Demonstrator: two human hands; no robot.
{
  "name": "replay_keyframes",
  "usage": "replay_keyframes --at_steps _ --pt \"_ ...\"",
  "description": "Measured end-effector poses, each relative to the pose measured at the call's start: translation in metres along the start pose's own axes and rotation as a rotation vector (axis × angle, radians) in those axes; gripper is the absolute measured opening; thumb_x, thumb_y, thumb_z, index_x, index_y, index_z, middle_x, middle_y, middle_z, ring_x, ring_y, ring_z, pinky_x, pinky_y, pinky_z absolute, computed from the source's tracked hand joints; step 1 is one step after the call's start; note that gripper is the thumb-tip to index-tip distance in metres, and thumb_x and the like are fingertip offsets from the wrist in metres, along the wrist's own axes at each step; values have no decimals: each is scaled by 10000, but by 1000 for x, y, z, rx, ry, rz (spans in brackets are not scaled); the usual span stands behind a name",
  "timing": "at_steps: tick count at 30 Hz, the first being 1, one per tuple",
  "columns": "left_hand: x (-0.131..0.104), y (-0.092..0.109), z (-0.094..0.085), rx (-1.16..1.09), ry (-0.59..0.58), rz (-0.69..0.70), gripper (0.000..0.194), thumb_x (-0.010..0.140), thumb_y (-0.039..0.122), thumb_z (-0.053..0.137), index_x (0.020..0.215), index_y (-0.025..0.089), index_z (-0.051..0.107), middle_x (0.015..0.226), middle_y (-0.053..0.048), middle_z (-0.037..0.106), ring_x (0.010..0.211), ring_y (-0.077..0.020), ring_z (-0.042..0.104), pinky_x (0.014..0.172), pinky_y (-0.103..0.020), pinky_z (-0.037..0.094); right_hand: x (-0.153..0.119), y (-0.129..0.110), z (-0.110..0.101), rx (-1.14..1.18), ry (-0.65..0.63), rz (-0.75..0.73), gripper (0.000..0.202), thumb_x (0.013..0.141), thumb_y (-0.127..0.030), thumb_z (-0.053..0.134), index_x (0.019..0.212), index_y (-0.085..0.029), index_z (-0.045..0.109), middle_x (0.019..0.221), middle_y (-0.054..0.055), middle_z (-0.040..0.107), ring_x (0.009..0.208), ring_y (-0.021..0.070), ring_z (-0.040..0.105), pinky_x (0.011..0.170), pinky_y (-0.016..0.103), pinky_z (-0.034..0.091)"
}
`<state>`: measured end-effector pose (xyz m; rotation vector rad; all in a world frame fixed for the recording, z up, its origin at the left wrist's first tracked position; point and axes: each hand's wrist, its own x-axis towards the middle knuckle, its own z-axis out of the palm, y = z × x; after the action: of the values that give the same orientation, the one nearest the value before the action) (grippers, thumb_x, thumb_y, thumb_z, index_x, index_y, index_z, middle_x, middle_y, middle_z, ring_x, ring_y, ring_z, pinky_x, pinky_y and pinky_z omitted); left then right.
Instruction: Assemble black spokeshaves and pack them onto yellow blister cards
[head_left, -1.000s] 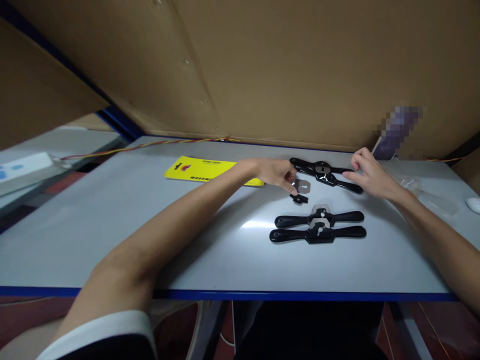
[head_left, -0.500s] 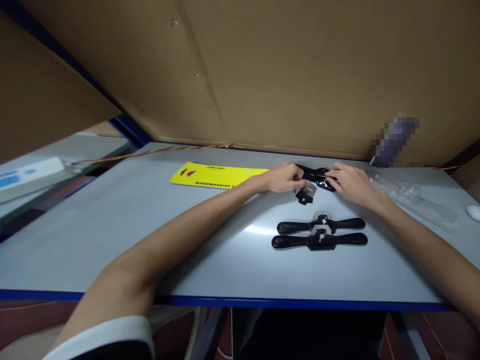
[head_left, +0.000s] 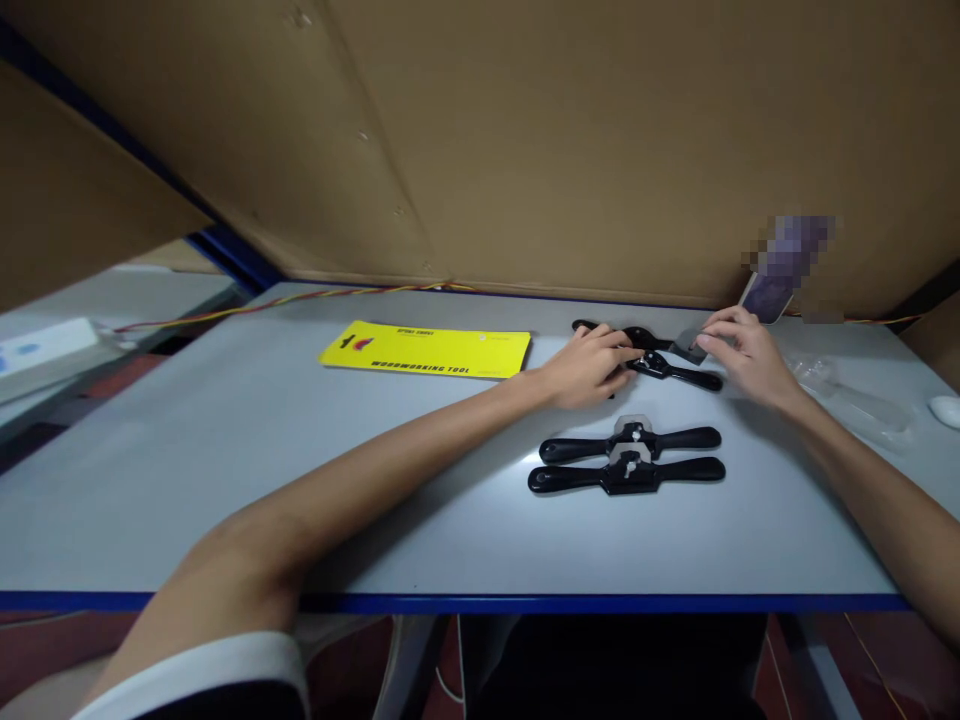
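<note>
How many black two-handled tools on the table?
4: the nearest tool and the second tool just behind it, then the third tool and the farthest tool at the back, both partly hidden by the left hand. Others could be hidden.

Card [head_left: 450, 348], left of centre: yellow, lettering [head_left: 420, 367] black, one red mark [head_left: 363, 344]. Tools [head_left: 634, 488], right of centre: black; blades [head_left: 632, 424] grey. Table [head_left: 187, 440]: pale grey, front edge [head_left: 525, 604] blue. Panel [head_left: 525, 150], top of frame: brown. Sleeve [head_left: 240, 698], lower left: black, cuff [head_left: 217, 664] white.
</note>
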<state>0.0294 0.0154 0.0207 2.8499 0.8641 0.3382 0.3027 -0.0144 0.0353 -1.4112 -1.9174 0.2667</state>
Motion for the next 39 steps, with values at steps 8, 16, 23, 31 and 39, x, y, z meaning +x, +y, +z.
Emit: replay_keyframes --at_steps 8,16,23,31,39 --pt "5 12 4 -84 32 81 435 1047 298 450 1412 136 624 1159 -152 684 1080 -292 602 962 -436 448 -11 -26 3 117 -65 103 319 891 -490 575 746 -222 669 796 42 686 776 219 587 742 364 421" --pt "14 11 17 -172 182 -17 175 947 237 648 1051 179 776 987 -86 734 933 -247 642 882 -382 484 -13 -30 12 217 -32 109 254 861 -397 590 731 -212 704 840 58 644 863 230 606 740 355 440" --pt "12 11 9 -425 342 -160 70 873 233 734 841 177 762 883 -29 788 830 -182 691 806 -301 512 -12 -26 10 197 4 50 230 889 -366 626 759 -218 745 842 34 599 796 198 569 745 360 426" --pt "13 -1 1 -596 458 -311 82 802 234 729 792 155 746 834 -40 787 761 -163 690 784 -301 527 -16 -29 25 7 -184 -5 225 923 -347 603 802 -211 736 811 37 604 725 191 553 717 356 408" --pt "16 -11 1 -983 459 -338 267 721 371 826 826 137 751 846 -68 774 746 -154 681 720 -282 532 -16 -18 25 -133 -149 -85 204 971 -316 509 951 -208 682 905 73 669 802 234 605 745 366 428"
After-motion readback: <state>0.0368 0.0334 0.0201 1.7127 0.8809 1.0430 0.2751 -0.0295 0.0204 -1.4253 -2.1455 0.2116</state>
